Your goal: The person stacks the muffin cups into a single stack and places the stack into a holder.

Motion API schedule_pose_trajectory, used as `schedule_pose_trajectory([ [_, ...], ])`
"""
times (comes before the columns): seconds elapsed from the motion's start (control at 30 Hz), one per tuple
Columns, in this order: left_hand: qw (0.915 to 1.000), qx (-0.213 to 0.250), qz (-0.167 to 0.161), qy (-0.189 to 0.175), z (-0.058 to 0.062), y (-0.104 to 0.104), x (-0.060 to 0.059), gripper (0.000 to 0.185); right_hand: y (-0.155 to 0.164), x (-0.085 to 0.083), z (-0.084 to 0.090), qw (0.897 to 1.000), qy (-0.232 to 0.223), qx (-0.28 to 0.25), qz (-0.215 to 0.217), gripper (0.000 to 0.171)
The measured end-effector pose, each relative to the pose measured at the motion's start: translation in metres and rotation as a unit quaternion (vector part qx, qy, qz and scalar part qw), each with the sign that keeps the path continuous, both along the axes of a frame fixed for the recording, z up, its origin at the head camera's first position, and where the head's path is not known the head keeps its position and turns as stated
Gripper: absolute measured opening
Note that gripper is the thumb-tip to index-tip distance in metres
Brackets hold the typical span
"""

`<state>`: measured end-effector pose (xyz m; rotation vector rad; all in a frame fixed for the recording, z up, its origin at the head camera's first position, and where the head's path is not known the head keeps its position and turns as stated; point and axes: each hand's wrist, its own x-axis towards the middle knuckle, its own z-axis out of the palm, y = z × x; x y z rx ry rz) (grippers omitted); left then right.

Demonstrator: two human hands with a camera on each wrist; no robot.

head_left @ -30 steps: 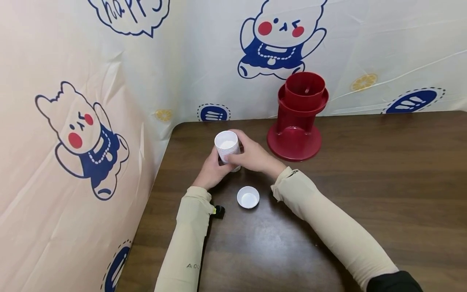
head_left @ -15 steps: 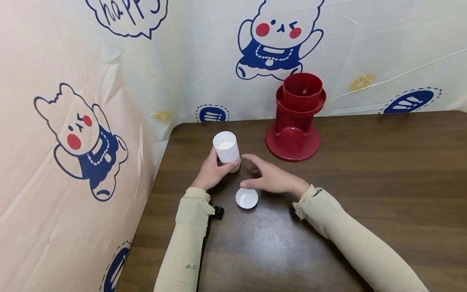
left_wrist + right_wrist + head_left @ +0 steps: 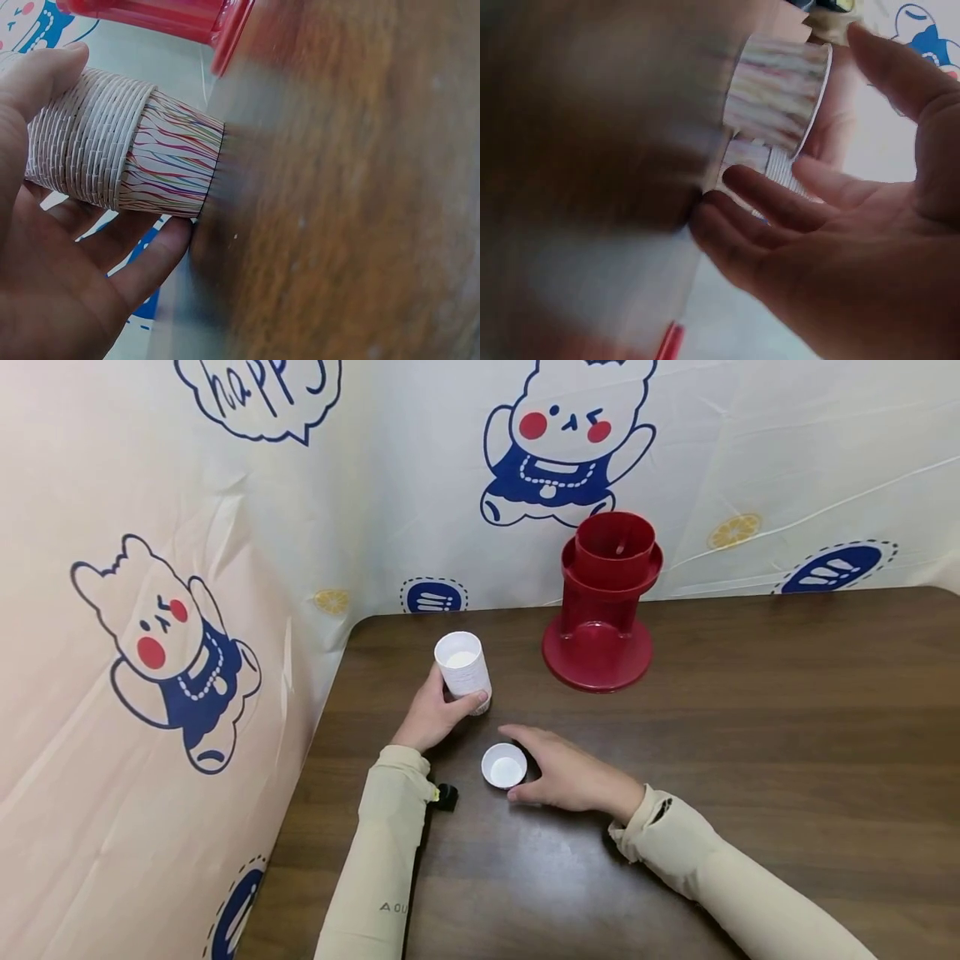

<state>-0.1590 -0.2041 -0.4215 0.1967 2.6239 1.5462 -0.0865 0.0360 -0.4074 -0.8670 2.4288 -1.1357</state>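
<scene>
My left hand (image 3: pixel 432 713) grips a stack of nested paper cups (image 3: pixel 465 670), upright on the table. In the left wrist view the stack's lowest paper cup (image 3: pixel 176 157) shows wavy coloured stripes, and the thumb and fingers wrap round the stack. A single paper cup (image 3: pixel 504 767) stands upright, mouth up, just nearer than the stack. Around its right side my right hand (image 3: pixel 573 774) spreads thumb and fingers. The right wrist view shows this single paper cup (image 3: pixel 778 90) between the parted thumb and fingers, with nothing gripped.
A red plastic stand (image 3: pixel 603 602) with a round base and ring-shaped top stands at the back of the brown wooden table (image 3: pixel 787 727). Behind and to the left hangs a white printed cloth (image 3: pixel 405 485). A small black object (image 3: pixel 447 797) sits at the left wrist.
My right hand has let go of the cup stack and moved nearer and to the right, down beside the single cup. The left hand still holds the stack in place.
</scene>
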Motion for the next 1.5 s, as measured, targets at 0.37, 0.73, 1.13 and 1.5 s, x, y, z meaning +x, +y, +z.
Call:
schedule_pose_trajectory([
  [0.37,1.0,0.003,-0.001,0.003,-0.001,0.0,0.0,0.075,-0.006,0.004,-0.004,0.999,0.018,0.014,-0.035,0.073],
  [0.73,1.0,0.001,0.001,-0.001,-0.001,0.0,0.0,0.077,-0.009,0.004,-0.003,0.998,0.019,0.017,-0.054,0.063],
  [1.13,1.0,0.005,-0.001,0.003,-0.001,-0.001,-0.001,0.076,-0.009,0.002,0.003,0.996,-0.011,-0.062,-0.057,0.061],
  [1.5,1.0,0.007,-0.005,0.004,-0.001,-0.001,-0.001,0.075,-0.007,-0.003,0.012,0.992,-0.007,-0.102,-0.07,0.061],
])
